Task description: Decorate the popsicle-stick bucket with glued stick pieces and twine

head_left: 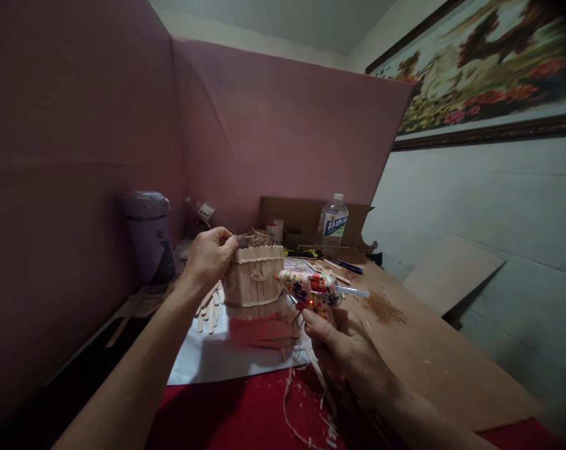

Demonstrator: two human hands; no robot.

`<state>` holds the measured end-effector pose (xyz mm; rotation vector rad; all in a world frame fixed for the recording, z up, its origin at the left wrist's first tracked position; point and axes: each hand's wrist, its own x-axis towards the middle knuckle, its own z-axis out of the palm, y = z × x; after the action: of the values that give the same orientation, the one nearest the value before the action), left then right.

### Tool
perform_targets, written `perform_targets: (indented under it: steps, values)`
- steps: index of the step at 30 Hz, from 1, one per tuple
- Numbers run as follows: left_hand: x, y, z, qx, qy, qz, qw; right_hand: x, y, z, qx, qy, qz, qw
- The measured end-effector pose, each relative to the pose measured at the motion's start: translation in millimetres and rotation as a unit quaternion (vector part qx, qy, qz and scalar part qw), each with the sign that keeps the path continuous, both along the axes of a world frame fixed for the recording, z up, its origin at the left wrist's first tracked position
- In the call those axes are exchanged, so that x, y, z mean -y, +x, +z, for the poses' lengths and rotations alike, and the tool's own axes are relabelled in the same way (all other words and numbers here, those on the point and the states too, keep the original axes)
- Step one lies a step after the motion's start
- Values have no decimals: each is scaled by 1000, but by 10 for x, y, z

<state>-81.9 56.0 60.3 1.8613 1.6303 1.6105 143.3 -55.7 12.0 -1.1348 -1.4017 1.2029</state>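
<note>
My left hand (pixel 211 253) is closed on the upper left rim of a small barrel made of craft sticks (pixel 257 284), holding it upright above the white paper. Twine runs around the barrel near its top and bottom, and a small bow-like piece sits on its front. In my right hand (pixel 339 337) is a flower-patterned hot glue gun (pixel 311 287), gripped by its handle. A glue stick (pixel 358 292) pokes out of its back, and a small red light glows on its side. The orange nozzle points left, close to the barrel's right side; I cannot tell whether they touch.
Loose craft sticks (pixel 211 315) lie on white paper (pixel 202 359) over a red cloth (pixel 236 412). Behind stand a purple container (pixel 150 240) and a plastic bottle (pixel 333 222). A yellow-black cutter (pixel 304 254) and blue pen-like tool (pixel 348 267) rest on the brown board (pixel 433 350).
</note>
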Motion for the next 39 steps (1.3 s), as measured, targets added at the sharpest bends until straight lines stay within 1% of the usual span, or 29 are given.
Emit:
perform_targets:
  steps: [6, 12, 18, 21, 22, 23, 26, 27, 28, 30, 31, 33, 36, 39]
  values:
    - [4, -7, -2, -2, 2, 6, 1000, 15, -14, 55, -32, -15, 32, 999]
    - [19, 2, 9, 2, 1, 4, 1000, 47, -9, 89, -38, 3, 24, 999]
    - [3, -10, -7, -3, 7, 1, 1000, 12, 11, 90, -56, -23, 45, 997]
    - [-1, -18, -13, -2, 8, 3, 1000, 25, 71, 98, -41, -20, 46, 998]
    - [1, -19, -14, -1, 8, 4, 1000, 33, 104, 105, -26, -13, 35, 999]
    - [3, -20, -14, 0, 7, 3, 1000, 39, 147, 113, -11, 0, 9, 1000]
    - [9, -23, -19, 4, 7, -2, 1000, 22, 348, 155, 41, 60, -89, 993]
    - [11, -23, -22, 4, 7, -5, 1000, 1, 442, 172, 67, 76, -82, 992]
    - [12, -24, -24, 3, 9, -5, 1000, -28, 550, 188, 97, 90, -54, 990]
    - [19, -20, -23, 0, 10, -7, 1000, -95, 799, 198, 163, 133, -55, 976]
    - [25, -16, -19, 0, 10, -8, 1000, -127, 937, 186, 201, 156, -67, 965]
    - [47, -1, -5, -1, 8, -9, 1000, -176, 1225, 118, 295, 169, -77, 937]
    - [90, 31, 23, 2, 0, -13, 1000, -204, 1619, -59, 414, 151, -71, 895]
    - [120, 54, 39, -1, 0, -13, 1000, -206, 1850, -189, 507, 137, -63, 849]
